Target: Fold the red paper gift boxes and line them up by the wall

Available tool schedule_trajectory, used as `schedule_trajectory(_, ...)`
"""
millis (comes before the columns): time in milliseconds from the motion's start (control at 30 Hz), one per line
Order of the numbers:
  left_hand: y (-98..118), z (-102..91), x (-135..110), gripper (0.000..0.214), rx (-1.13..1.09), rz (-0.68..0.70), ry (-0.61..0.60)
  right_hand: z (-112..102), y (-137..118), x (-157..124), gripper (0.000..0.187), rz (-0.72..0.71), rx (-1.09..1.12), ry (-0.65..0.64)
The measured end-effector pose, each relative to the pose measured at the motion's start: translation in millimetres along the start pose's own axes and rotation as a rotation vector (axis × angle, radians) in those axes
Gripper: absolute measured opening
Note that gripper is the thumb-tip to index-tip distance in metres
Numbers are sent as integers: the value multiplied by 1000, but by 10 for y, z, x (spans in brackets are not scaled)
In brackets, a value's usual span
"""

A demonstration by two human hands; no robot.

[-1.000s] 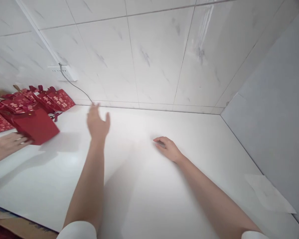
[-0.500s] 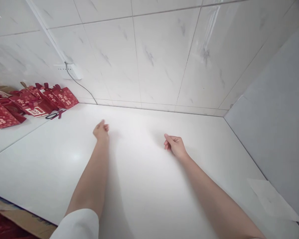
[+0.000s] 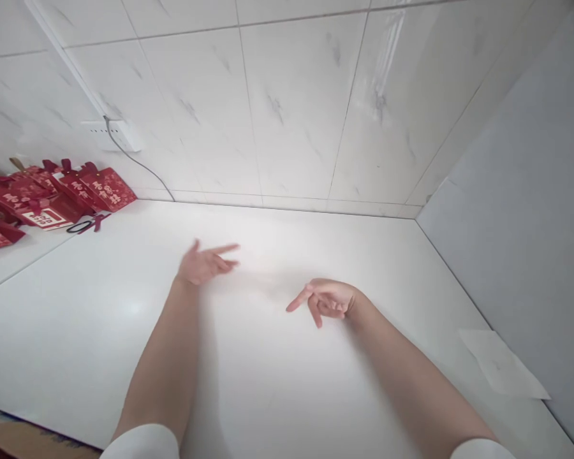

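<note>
Hands hold nothing. The left hand (image 3: 203, 264) is spread open just above the table (image 3: 268, 395), slightly blurred, its fingers pointing toward the right hand (image 3: 330, 298). The right hand is loosely half-open: its forefinger points left and the other fingers curl under. It is low over the table; whether it touches cannot be told. The two hands are near each other but apart, about the middle of the white table, which runs back to a tiled wall (image 3: 291, 115) and right to a grey panel (image 3: 530, 191). Both forearms are bare, with a white sleeve (image 3: 141, 443) at the bottom edge.

A sheet of white paper (image 3: 502, 373) lies flat on the table beside the panel, well apart from the right hand. Far to the left, against the wall, red bags (image 3: 100, 188) with gold lettering sit in a cluster, well apart from the left hand. Scissors (image 3: 83, 224) lie just in front of them. Above the bags a white socket (image 3: 117, 135) sits on the wall, and a grey cable (image 3: 143, 171) runs from it down to the table's back edge.
</note>
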State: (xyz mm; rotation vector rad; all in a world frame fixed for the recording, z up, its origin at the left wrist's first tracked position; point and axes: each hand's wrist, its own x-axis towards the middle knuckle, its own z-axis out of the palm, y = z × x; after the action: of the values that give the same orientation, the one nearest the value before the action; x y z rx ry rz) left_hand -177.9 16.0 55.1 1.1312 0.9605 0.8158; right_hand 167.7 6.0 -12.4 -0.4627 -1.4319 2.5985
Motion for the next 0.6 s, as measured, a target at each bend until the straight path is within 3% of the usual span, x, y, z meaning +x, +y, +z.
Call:
schedule_trajectory(67, -102, 285, 224, 65, 38, -192, -276, 82, -10, 56, 51, 60, -103, -64)
schedule_trajectory(133, -257, 740, 451, 61, 71, -325, -537, 155, -23, 88, 45, 57, -113, -96)
schedule_trajectory(167, -352, 1001, 543, 57, 81, -302, -555, 181, -28, 88, 43, 37, -103, -105)
schedule_trajectory(200, -454, 1258, 613, 49, 103, -227, -496, 201, -33, 78, 42, 13, -92, -108)
schedule_trajectory(267, -645, 1685, 695, 36, 183, -18, -240, 229, -42, 41, 42, -36, -87, -76)
schedule_trajectory(333, -759, 1894, 737, 28, 315, 160, -25, 253, -53, 8, 40, -46, -104, -33)
schedule_trajectory(400, -741, 1825, 777, 25, 511, 305, 61, 277, -63, -1, 40, -28, -104, -5)
schedule_trajectory(433, -678, 1688, 794, 26, 627, 366, 81, 289, -66, 4, 41, -36, -80, 23)
schedule_trajectory(500, -470, 1255, 782, 48, 882, 485, 195, 309, -71, 19, 46, -84, 0, 103)
schedule_trajectory(600, -107, 454, 539, 72, 962, 388, 745, 324, -81, 39, 51, -141, 83, 180)
